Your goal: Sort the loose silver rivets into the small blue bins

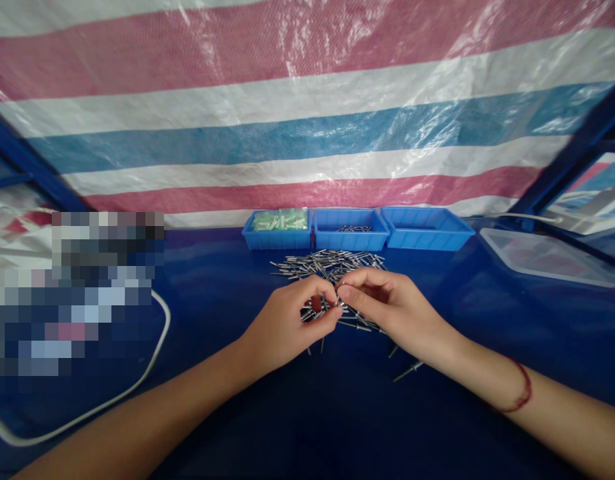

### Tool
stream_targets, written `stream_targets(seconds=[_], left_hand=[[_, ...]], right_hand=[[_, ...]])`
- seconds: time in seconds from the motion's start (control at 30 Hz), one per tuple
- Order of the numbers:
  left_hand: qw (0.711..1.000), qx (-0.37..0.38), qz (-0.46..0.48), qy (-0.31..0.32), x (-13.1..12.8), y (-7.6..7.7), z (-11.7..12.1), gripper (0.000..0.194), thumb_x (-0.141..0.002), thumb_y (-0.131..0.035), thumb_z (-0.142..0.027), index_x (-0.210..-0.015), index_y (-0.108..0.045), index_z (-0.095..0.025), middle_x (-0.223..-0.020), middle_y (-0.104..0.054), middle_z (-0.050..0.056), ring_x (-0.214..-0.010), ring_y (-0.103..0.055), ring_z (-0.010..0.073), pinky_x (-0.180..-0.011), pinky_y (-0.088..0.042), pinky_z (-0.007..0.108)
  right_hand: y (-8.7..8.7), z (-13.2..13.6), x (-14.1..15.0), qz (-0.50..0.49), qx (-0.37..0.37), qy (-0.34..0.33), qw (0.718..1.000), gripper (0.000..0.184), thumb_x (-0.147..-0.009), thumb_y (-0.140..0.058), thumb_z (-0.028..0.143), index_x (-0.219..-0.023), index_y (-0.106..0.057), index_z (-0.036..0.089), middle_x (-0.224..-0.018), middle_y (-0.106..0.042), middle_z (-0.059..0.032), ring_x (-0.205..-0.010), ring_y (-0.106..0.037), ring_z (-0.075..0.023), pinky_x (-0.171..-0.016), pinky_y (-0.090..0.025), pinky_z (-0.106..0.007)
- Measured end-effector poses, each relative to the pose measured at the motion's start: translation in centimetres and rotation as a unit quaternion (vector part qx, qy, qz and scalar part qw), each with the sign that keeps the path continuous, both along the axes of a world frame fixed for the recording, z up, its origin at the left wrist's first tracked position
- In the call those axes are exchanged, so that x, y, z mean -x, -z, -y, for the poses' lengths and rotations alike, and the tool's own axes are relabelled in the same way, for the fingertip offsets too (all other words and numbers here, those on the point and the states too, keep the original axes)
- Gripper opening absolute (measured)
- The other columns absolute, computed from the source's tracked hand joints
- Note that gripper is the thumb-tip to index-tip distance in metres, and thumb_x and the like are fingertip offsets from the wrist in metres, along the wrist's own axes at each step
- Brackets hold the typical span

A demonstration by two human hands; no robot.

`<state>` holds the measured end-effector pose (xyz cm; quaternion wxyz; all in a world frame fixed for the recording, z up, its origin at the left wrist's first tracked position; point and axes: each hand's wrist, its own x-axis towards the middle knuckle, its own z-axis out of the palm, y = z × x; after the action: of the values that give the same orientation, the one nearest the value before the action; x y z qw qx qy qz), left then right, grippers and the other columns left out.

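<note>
A heap of silvery blind rivets (332, 263) with long thin stems lies on the blue table, partly hidden behind my hands. Over the heap's near side, my left hand (292, 320) is closed in a pinch, thumb and forefinger meeting on a small shiny rivet (339, 301). My right hand (392, 303) is pinched too, its fingertips touching the left ones at the same rivet; most of it is covered by fingers. A few loose rivets (408, 372) lie nearer me, below the right hand.
Behind the heap stand three blue bins: the left bin (277, 241) holds green and pale pieces in clear plastic, the middle bin (350, 241) some rivets. The right bin (427, 239) is beside them. A translucent lid (547, 257) lies right; a white cable (160, 340) curves left.
</note>
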<state>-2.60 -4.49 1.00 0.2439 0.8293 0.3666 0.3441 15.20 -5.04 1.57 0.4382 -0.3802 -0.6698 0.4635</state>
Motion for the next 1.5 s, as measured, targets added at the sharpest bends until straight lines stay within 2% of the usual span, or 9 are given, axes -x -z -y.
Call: stream_targets(seconds=[0.3,0.6,0.77,0.97,1.1,1.17,1.27,1.37,1.5], left_hand=[[0.999,0.018,-0.027,-0.030,-0.2,0.1,-0.2,0.015,-0.088,-0.052,-0.027,-0.082,-0.062,-0.018,-0.063,-0.056,-0.004,-0.054,-0.047,0.0088,-0.053,-0.036,0.021],[0.995,-0.015,0.039,-0.096,-0.1,0.3,-0.1,0.003,-0.081,-0.058,-0.021,-0.080,-0.057,-0.019,-0.061,-0.055,-0.005,-0.052,-0.049,0.0082,-0.052,-0.038,0.020],[0.992,-0.049,0.050,-0.103,-0.1,0.2,0.0,0.001,-0.081,-0.058,-0.019,-0.082,-0.058,-0.019,-0.069,-0.060,-0.003,-0.055,-0.052,0.0083,-0.055,-0.041,0.021],[0.992,-0.037,0.079,-0.088,-0.3,0.3,0.1,0.008,-0.082,-0.058,-0.021,-0.090,-0.055,-0.019,-0.076,-0.062,-0.002,-0.059,-0.053,0.0084,-0.057,-0.043,0.021],[0.993,-0.023,0.094,-0.073,-0.4,0.4,-0.2,0.023,-0.085,-0.054,-0.022,-0.107,-0.047,-0.020,-0.081,-0.062,-0.002,-0.063,-0.054,0.0090,-0.060,-0.044,0.022],[0.993,-0.028,0.089,-0.069,-0.4,0.5,-0.3,0.025,-0.086,-0.052,-0.021,-0.110,-0.045,-0.020,-0.084,-0.061,0.000,-0.065,-0.054,0.0095,-0.061,-0.043,0.023],[0.995,-0.032,0.080,-0.055,-0.4,0.7,-0.3,0.023,-0.086,-0.050,-0.019,-0.109,-0.046,-0.020,-0.083,-0.061,0.000,-0.066,-0.055,0.0101,-0.060,-0.043,0.023],[0.996,-0.038,0.069,-0.039,-0.5,0.8,-0.3,0.022,-0.085,-0.050,-0.017,-0.107,-0.048,-0.020,-0.083,-0.063,0.000,-0.066,-0.056,0.0106,-0.060,-0.044,0.023],[0.997,-0.051,0.052,-0.041,-0.5,0.7,-0.3,0.020,-0.085,-0.049,-0.016,-0.105,-0.051,-0.020,-0.084,-0.063,0.000,-0.068,-0.058,0.0112,-0.065,-0.046,0.025]], right_hand=[[0.4,0.2,-0.2,0.068,-0.090,0.035,0.993,0.018,-0.083,-0.058,0.031,-0.092,-0.066,0.017,-0.083,-0.068,-0.0046,-0.068,-0.061,-0.0139,-0.058,-0.050,-0.027],[0.3,0.2,-0.5,0.138,-0.187,0.072,0.970,0.015,-0.086,-0.055,0.025,-0.093,-0.067,0.019,-0.086,-0.068,-0.0049,-0.070,-0.061,-0.0139,-0.057,-0.046,-0.025],[0.4,-0.1,-0.5,0.167,-0.211,0.047,0.962,0.017,-0.089,-0.051,0.023,-0.092,-0.067,0.019,-0.086,-0.068,-0.0048,-0.079,-0.061,-0.0156,-0.069,-0.048,-0.030],[0.3,-0.1,-0.3,0.201,-0.213,-0.015,0.956,0.022,-0.092,-0.046,0.026,-0.086,-0.065,0.017,-0.078,-0.065,-0.0038,-0.071,-0.059,-0.0135,-0.067,-0.046,-0.027],[0.0,-1.8,-1.6,0.188,-0.210,0.090,0.955,0.022,-0.090,-0.048,0.033,-0.085,-0.064,0.017,-0.081,-0.067,-0.0043,-0.071,-0.060,-0.0148,-0.064,-0.046,-0.026],[-0.2,-3.3,-2.9,0.216,-0.226,0.199,0.929,0.023,-0.088,-0.051,0.036,-0.086,-0.065,0.017,-0.080,-0.068,-0.0055,-0.067,-0.060,-0.0162,-0.061,-0.046,-0.028],[-0.5,-5.7,-5.2,0.316,-0.282,0.320,0.847,0.024,-0.087,-0.051,0.035,-0.086,-0.067,0.017,-0.082,-0.068,-0.0082,-0.063,-0.059,-0.0186,-0.061,-0.045,-0.031],[-0.1,-7.5,-6.8,0.395,-0.304,0.338,0.798,0.028,-0.088,-0.047,0.035,-0.086,-0.068,0.017,-0.079,-0.067,-0.0094,-0.066,-0.060,-0.0213,-0.063,-0.044,-0.032],[0.8,-8.2,-7.1,0.439,-0.295,0.311,0.790,0.031,-0.089,-0.043,0.035,-0.090,-0.068,0.016,-0.080,-0.066,-0.0099,-0.067,-0.060,-0.0220,-0.063,-0.043,-0.032]])
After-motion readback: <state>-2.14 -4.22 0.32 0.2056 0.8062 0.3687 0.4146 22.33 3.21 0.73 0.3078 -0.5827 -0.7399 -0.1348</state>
